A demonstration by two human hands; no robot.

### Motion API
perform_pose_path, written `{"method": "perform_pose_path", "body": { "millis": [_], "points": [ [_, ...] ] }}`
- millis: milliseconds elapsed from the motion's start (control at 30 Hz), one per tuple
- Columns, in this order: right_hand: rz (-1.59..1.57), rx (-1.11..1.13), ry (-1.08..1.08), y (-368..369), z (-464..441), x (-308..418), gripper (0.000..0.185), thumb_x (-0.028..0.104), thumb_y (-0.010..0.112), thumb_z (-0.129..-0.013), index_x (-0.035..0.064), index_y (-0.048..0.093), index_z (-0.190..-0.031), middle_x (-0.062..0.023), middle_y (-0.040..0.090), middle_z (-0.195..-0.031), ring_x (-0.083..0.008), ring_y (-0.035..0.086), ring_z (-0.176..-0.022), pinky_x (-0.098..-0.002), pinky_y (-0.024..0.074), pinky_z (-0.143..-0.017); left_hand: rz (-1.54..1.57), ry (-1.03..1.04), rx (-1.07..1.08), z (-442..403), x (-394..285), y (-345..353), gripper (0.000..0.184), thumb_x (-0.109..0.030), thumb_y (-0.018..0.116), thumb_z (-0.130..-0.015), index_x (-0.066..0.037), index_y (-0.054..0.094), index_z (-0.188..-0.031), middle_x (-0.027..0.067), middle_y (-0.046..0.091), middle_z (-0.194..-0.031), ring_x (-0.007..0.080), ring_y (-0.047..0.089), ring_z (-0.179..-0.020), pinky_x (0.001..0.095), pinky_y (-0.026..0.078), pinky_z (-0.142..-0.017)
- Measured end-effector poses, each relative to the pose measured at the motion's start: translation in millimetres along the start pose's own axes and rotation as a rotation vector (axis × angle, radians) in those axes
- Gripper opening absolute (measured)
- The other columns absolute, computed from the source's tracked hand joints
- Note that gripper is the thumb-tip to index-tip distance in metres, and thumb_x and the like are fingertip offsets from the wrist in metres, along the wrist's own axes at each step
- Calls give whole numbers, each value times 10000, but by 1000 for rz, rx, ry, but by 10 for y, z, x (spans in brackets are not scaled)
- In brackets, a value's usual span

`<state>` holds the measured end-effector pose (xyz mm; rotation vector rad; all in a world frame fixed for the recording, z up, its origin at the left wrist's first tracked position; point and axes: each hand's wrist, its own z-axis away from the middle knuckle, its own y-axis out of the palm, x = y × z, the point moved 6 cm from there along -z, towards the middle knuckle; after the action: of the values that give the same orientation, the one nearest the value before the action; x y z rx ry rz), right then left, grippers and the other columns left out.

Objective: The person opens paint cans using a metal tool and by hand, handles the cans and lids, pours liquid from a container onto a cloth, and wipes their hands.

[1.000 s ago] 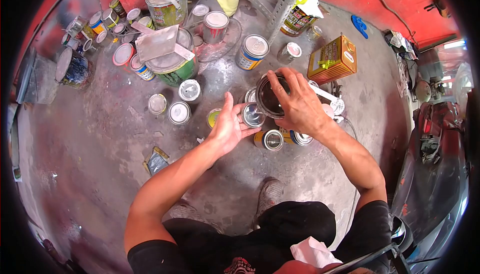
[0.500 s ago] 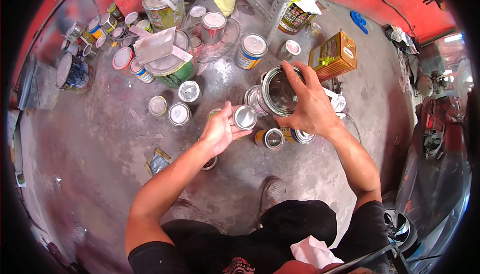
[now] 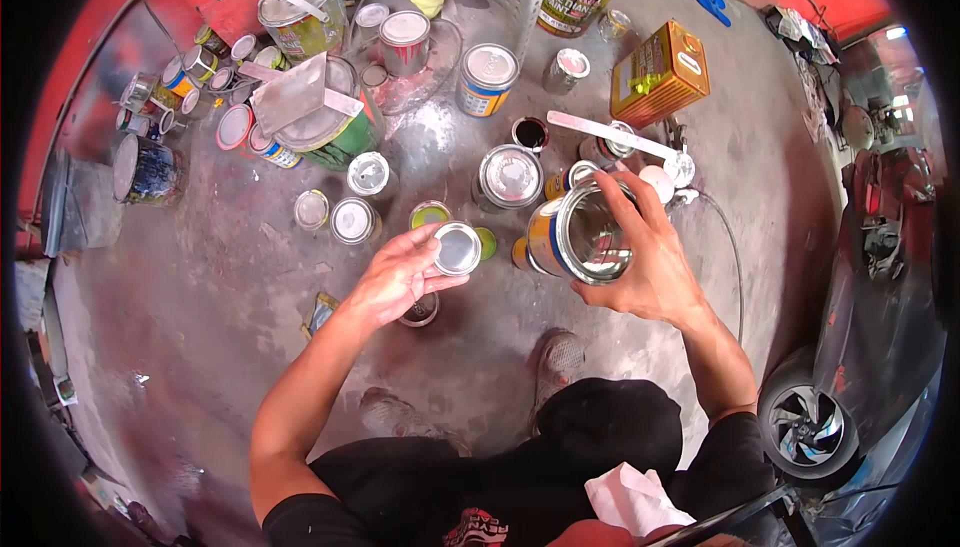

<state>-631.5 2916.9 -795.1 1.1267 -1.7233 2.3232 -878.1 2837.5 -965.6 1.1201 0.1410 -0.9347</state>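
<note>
Here the left hand [image 3: 400,272] is gripping a silver disc [image 3: 458,248] by its edge, thumb on one side, fingers on the other, parted only by its thickness; whether it's a lid or a whole tin, I can't tell. Over on the other side, the right hand [image 3: 655,257] is stretching wide around a big can [image 3: 597,232], fingers curving over the rim, thumb bracing the lower edge. That can is tilting, its mouth facing the camera and its metal inside showing. Disc and can are staying apart, both hanging above the floor [image 3: 250,347] in front of the person.

Below and beyond them, a lidded can [image 3: 510,177] is standing between the two hands, a dark-filled pot [image 3: 530,133] sitting just behind it. A white stick [image 3: 610,134] is stretching across to the right. A lime tin [image 3: 430,214] is peeking out just beyond the left hand, and two pale-topped tins, one farther [image 3: 368,175] and one nearer [image 3: 354,220], are standing to its left. Farther off, a gold canister [image 3: 660,74] is leaning in the wide view, and a blue slipper [image 3: 711,4] is lying near the red wall.
</note>
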Motion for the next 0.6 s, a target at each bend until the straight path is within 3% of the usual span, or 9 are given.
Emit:
{"method": "perform_pose_path", "body": {
  "millis": [267, 600],
  "points": [
    [7, -16, 89, 66, 635, -246, 1088, 198, 896, -579, 106, 379, -1532, -193, 365, -1485, -355, 547, -1232, -440, 491, -1025, -136, -162, -38, 12, 534, -485, 400, -171, 487, -1075, -14, 453, -1441, 126, 593, -1355, 268, 612, -1233, 478, 537, -1048],
    [6, 19, 159, 410, 998, -574, 1123, 230, 914, -596, 81, 333, -1545, -214, 359, -1481, -382, 456, -1320, -446, 458, -1076, -403, -268, -183, -302, 992, -938, 403, -170, 453, -1087, 3, 435, -1450, 124, 578, -1355, 224, 632, -1165, 381, 580, -975]
  ]
}}
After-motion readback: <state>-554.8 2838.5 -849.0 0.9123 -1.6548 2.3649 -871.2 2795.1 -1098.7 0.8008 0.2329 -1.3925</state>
